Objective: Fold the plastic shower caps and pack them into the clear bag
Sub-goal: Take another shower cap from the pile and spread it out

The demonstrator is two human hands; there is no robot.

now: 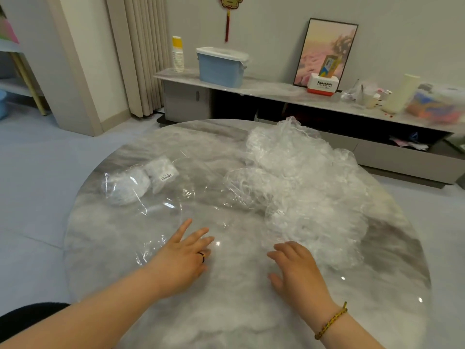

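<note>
A heap of crumpled clear plastic shower caps (307, 177) lies on the right half of the round marble table (125, 273). A clear bag (141, 183) with folded white caps inside and a barcode label lies at the left. One shower cap (191, 222) is spread flat and nearly see-through in the middle of the table. My left hand (183, 258), wearing a ring, rests with straight spread fingers on this flat cap. My right hand (297, 268), with a bead bracelet on the wrist, lies flat on the table beside the heap, fingers relaxed.
Behind the table runs a low cabinet (251, 89) carrying a blue lidded box (221, 66), a stack of paper cups (178, 55), a framed picture (327, 49), a Panasonic box (323, 85) and assorted clutter. Curtains (141, 54) hang at the back left.
</note>
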